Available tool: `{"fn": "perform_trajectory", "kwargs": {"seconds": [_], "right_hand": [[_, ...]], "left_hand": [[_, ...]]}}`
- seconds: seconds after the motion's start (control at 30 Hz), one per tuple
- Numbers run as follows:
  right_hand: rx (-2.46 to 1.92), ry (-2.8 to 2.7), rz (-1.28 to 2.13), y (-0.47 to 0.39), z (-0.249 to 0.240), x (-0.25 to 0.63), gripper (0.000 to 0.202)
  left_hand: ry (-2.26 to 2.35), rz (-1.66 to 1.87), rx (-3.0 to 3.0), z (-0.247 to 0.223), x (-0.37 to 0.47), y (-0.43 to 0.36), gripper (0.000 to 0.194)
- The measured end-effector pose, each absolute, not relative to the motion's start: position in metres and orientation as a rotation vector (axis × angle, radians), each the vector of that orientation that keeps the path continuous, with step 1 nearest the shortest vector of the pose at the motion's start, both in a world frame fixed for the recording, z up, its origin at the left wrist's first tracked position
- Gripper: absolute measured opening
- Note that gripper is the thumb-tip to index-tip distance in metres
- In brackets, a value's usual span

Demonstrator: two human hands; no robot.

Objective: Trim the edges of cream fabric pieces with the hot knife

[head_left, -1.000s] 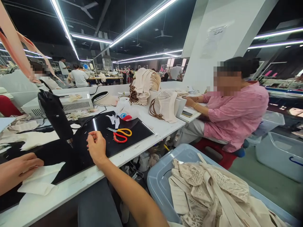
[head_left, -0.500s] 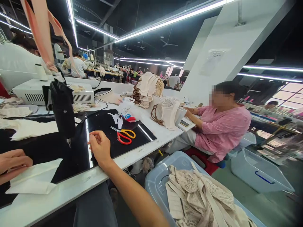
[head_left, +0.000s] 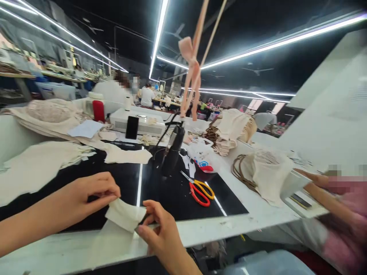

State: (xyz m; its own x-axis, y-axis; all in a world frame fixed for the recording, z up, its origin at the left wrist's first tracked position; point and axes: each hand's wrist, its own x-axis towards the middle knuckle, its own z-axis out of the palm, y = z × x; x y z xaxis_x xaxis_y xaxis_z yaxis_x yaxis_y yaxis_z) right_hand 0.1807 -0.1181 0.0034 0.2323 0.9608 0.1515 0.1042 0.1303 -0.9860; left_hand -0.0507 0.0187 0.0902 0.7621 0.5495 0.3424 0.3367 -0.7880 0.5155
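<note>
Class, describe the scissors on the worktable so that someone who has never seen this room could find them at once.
Start at the white worktable with the glossy black mat on it. Near the mat's right end, beyond the right hand, lie the scissors. They alone have bright handles, one red and one yellow, among cream fabric pieces.

White tabletop carries a glossy black rectangular mat. On the mat, just right of the right grip: red-and-yellow-handled scissors. Beyond the left grip: flat cream fabric pieces. Far behind both grips: white vented machine box. Well right of the right grip: stack of folded cream fabric pieces.
</note>
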Motion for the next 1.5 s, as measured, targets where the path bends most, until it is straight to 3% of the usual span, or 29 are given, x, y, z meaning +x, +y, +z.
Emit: {"fn": "perform_trajectory", "kwargs": {"seconds": [0.13,0.27,0.4,0.53,0.67,0.9,1.1,1.3,1.5], "right_hand": [[-1.154,-1.112,1.161,-0.109,-0.004,0.165,0.055],[-1.149,-1.051,1.095,-0.103,0.004,0.154,0.046],[-1.157,-1.106,1.091,-0.092,0.021,0.158,0.049],[-1.119,-1.234,1.327,-0.074,0.036,0.16,0.053],[-1.003,-1.315,1.624,-0.057,0.048,0.152,0.054],[-0.944,-1.353,1.765,-0.027,0.042,0.14,0.057],[-1.053,-1.467,1.756,-0.004,0.025,0.143,0.059],[-1.313,-1.7,1.697,0.006,0.031,0.155,0.046],[-1.392,-1.478,1.222,0.03,0.04,0.154,0.041]], "left_hand": [[0.684,0.633,2.399,0.106,-0.042,-0.001,0.025],[0.702,0.691,2.232,0.099,-0.046,-0.005,0.022],[0.853,0.482,2.069,0.088,-0.062,0.002,0.019],[0.805,0.244,1.908,0.082,-0.075,0.008,0.044],[0.61,0.279,1.596,0.078,-0.076,0.01,0.065],[0.769,0.427,1.256,0.068,-0.076,0.025,0.06],[0.909,0.479,1.344,0.064,-0.096,0.043,0.052],[1.051,0.469,1.446,0.08,-0.115,0.065,0.051],[1.064,0.674,1.632,0.099,-0.099,0.121,0.046]]}}
